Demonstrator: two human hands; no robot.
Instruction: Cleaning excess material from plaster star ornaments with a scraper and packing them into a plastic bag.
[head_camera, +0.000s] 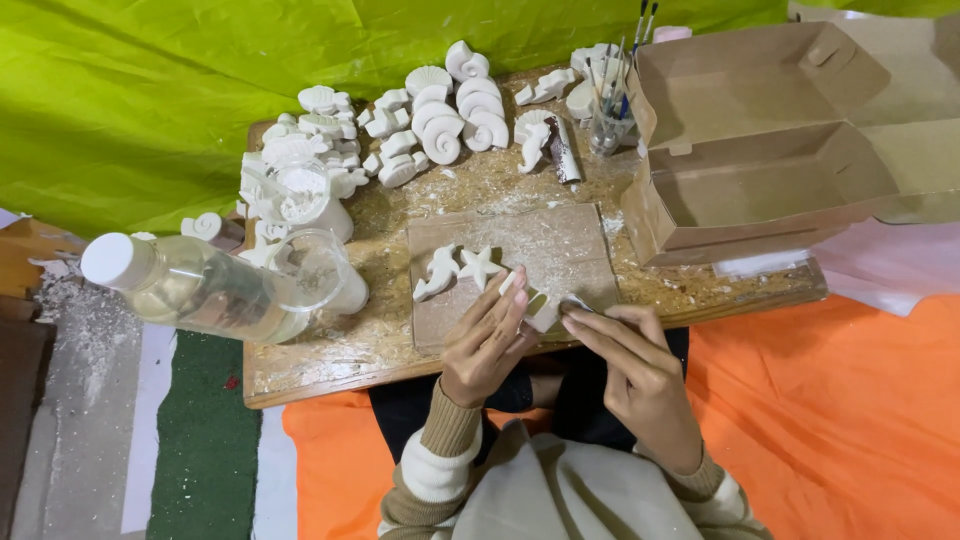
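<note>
Left hand (488, 338) fingers pressed together over a small white plaster piece (540, 308) at the board's (560, 250) near edge, right hand (640, 375) pinching sandpaper (573, 305) against it, 2 white figures, 1 seahorse (438, 272), 1 starfish (479, 266), beside them

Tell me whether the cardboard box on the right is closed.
No. The cardboard box stands open with its lid flaps up, showing its bare inside.
</note>
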